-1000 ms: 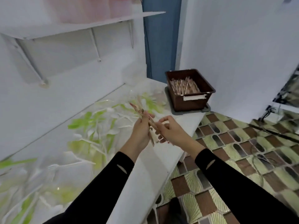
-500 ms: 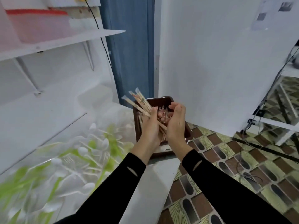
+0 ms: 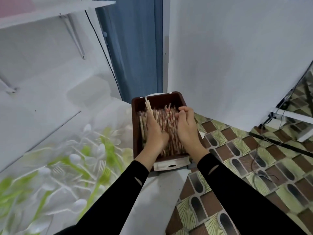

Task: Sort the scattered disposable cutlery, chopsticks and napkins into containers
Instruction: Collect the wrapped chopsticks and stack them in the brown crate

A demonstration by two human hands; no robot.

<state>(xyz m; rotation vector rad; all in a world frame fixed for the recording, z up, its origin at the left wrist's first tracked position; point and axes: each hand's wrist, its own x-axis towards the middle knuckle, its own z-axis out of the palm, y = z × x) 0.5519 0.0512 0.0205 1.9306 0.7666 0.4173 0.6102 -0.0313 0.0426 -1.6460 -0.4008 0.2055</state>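
left hand [image 3: 155,131] | right hand [image 3: 185,126] — both on chopsticks [image 3: 167,120] | in brown bin [image 3: 135,129]

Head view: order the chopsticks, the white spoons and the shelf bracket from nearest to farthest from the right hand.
1. The chopsticks, in the brown bin, touching the right hand.
2. The white spoons, on the counter to the left.
3. The shelf bracket, high on the left wall.

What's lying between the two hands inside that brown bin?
In the head view, chopsticks fill the gap between the left hand and right hand.
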